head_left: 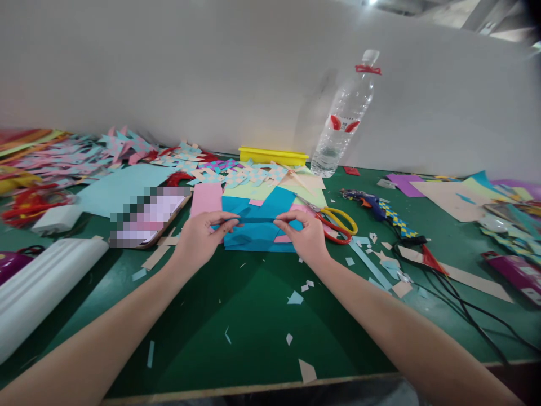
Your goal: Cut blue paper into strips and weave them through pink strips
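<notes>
A narrow blue paper strip (257, 220) is stretched level between my two hands. Its left end is pinched between thumb and fingers of my left hand (202, 234). At the other end, my right hand (305, 230) pinches it the same way. Below and behind the strip lie blue paper sheets (257, 243) on the green table (249, 316). A pink paper piece (207, 198) is just beyond my left hand. Scissors with yellow and red handles (343, 223) lie to the right of my right hand, blades pointing toward the blue paper.
A phone (152, 217) and a white roll-like object (46, 287) lie at left. Behind stand a yellow tray (274, 156) and a leaning plastic bottle (346, 115). Paper scraps, a woven strip (397, 219) and black cables (460, 299) are at right. Woven paper strips are heaped at back left.
</notes>
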Demonstrator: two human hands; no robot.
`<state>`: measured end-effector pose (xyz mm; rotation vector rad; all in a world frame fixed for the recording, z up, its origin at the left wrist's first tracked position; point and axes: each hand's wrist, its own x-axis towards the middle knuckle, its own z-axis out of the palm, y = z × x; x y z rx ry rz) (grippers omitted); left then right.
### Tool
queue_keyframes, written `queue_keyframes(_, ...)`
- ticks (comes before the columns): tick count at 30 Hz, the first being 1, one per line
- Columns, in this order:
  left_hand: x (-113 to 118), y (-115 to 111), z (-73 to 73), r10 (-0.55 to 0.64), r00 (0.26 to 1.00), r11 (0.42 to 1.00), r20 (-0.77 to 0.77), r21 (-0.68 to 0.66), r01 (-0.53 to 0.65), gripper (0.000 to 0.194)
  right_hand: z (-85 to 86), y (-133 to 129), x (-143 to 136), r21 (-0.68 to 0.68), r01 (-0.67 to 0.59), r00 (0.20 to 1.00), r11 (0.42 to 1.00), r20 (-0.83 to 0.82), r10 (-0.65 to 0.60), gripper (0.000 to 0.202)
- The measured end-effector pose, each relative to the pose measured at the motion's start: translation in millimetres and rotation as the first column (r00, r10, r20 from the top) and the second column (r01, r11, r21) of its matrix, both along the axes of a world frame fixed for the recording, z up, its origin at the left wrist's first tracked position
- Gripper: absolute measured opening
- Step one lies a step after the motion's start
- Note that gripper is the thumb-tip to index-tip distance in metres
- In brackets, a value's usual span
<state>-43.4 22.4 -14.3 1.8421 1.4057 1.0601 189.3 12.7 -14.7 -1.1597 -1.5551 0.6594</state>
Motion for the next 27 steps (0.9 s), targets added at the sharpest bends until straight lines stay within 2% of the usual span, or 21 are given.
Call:
queue_keyframes(4,1,-1,5.3,0.004,1.000,1.000,-0.031,0.012,-0.004,0.037,0.5,2,0,0.003,0.005,1.000,1.000,-0.011,-0.005,0.012)
queue_keyframes(9,0,-2,10.6,0.078,0.986,0.992,-0.147,0.108,-0.062,0.030,0.7,3,1,0.029,0.017,1.000,0.999,-0.004,-0.017,0.011)
queue_keyframes(13,-2,1,8.8,0.097,0.987,0.986,-0.131,0.147,-0.077,0.029,-1.6,4,2,0.033,0.013,1.000,0.999,0.015,-0.013,0.013)
queue_keyframes(19,-3,4,9.9,0.112,0.985,0.985,-0.130,0.142,-0.093,0.026,-3.1,1,1,-0.008,-0.004,0.999,1.000,0.036,0.005,0.017)
queue_keyframes(27,-4,5,11.8,0.110,0.983,0.990,-0.144,0.107,-0.095,0.030,1.5,-3,-2,0.010,-0.033,0.998,0.999,0.051,0.032,0.013)
